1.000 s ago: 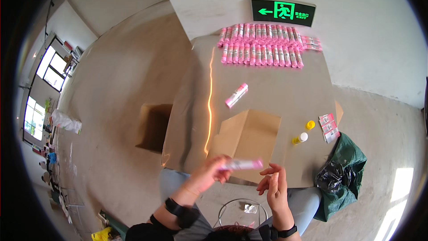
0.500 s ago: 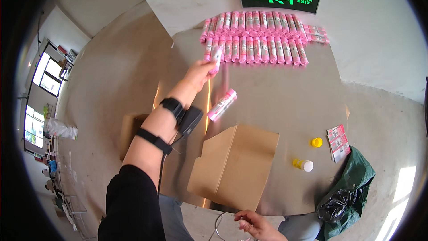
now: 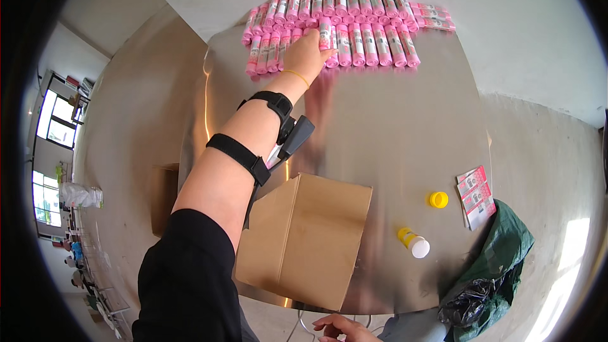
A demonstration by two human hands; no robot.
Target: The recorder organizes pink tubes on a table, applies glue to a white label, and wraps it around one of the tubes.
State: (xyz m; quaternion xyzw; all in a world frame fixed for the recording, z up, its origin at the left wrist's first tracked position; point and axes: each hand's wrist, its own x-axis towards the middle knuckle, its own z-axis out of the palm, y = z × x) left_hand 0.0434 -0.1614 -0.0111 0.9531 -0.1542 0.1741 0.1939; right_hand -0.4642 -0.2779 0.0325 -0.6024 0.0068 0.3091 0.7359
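My left hand [image 3: 305,56] reaches to the far side of the metal table. Its fingers are closed around a pink roll [image 3: 325,33] with a printed paper band, held above the front row of matching pink rolls [image 3: 371,45]. Another row of pink rolls [image 3: 342,1] lies behind that one. Part of a separate loose roll [image 3: 273,155] shows under my left forearm, mostly hidden by it. My right hand [image 3: 345,328] is low at the near edge, partly cut off by the picture's border; its fingers are loosely spread with nothing in them.
A flattened cardboard piece [image 3: 323,234] lies near the front of the metal table [image 3: 405,126]. To its right are a yellow bottle with a white top [image 3: 415,243], a yellow cap [image 3: 438,199] and printed labels [image 3: 476,197]. A green sack [image 3: 500,259] hangs at the right edge.
My left hand has moved right and farther away along the front row, carrying the pink roll. My forearm now covers most of the loose roll. The view has shifted.
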